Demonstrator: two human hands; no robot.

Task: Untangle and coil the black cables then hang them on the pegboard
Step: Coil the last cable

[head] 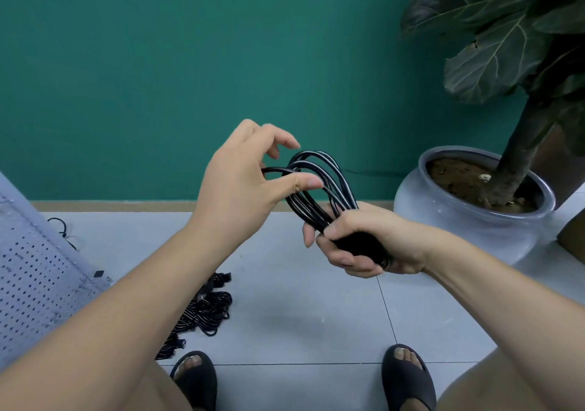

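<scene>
The coiled cable (319, 186) is glossy black, as is the pale-flecked heap of cables (207, 314) at lower left. The wall (158, 62) is flat teal; the floor (300, 315) is pale grey tile with dark grout lines. At left, the pegboard (34, 271) is pale grey with a grid of dark holes.

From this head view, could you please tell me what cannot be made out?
Head view:
Coil: lower end hidden in the right hand.
Left hand: its own fingers hide whether it pinches a strand.
Floor cables: partly behind the left forearm.
Pegboard: cut off by the left edge.
</scene>
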